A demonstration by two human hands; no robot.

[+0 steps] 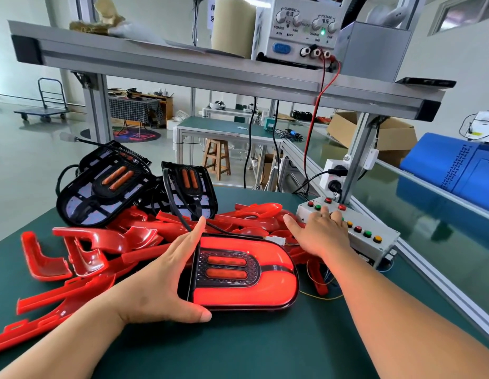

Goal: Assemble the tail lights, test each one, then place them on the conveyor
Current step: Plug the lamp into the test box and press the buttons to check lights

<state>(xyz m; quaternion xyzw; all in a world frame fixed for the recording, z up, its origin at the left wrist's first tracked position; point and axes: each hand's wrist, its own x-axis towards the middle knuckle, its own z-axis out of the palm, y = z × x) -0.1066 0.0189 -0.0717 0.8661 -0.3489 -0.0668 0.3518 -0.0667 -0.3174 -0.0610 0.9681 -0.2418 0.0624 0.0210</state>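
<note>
The dark green bench mat [265,348] carries a heap of loose red plastic lens pieces [82,258] and, behind them, black tail-light housings with orange strips [106,192]; the green conveyor belt [429,214] runs along the right. Near the bench's middle lies the rounded red tail light [246,272], glowing. The left hand [161,277] spans its left end, thumb at the near edge and fingers along the far edge, clasping it. The right hand [320,233] lies flat, fingers spread, on the grey box of coloured push-buttons [374,242]. On the shelf, the white bench power supply [300,26] reads "CURRENT", "VOLTAGE", "COARSE", "FINE", "ON", "OFF".
</note>
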